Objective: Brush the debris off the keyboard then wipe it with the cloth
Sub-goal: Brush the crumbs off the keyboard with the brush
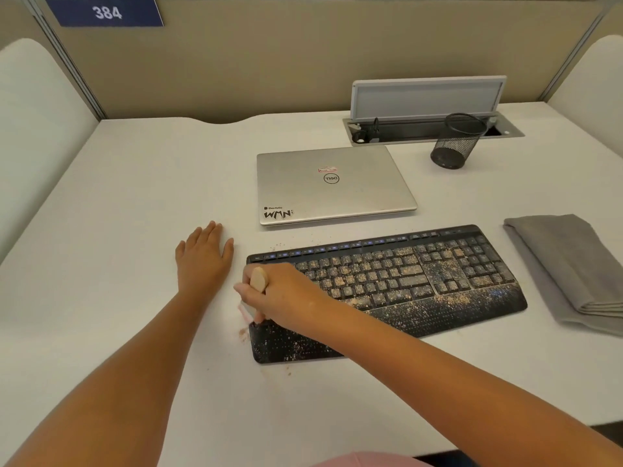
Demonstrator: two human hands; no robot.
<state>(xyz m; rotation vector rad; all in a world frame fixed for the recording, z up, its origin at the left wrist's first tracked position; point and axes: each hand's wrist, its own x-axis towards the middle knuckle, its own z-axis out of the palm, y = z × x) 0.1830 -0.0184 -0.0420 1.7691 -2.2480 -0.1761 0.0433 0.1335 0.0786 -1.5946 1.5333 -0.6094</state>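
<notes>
- Gripping the wooden-handled brush (258,279), the right hand (286,293) works at the left end of the keyboard (387,288), which lies on the tabletop (135,183) in front of the laptop (333,187).
- Left hand (204,256) rests flat, fingers spread, beside it.
- Keyboard looks stiff and light, likely to slide; steady its edge.
- Crumbs (397,264) cover most keys.
- Folded cloth (566,267), soft, waits to the right.

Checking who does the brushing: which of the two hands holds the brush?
The right hand, at the keyboard's left end, grips the brush. The left hand lies flat on the desk, holding nothing.
</notes>
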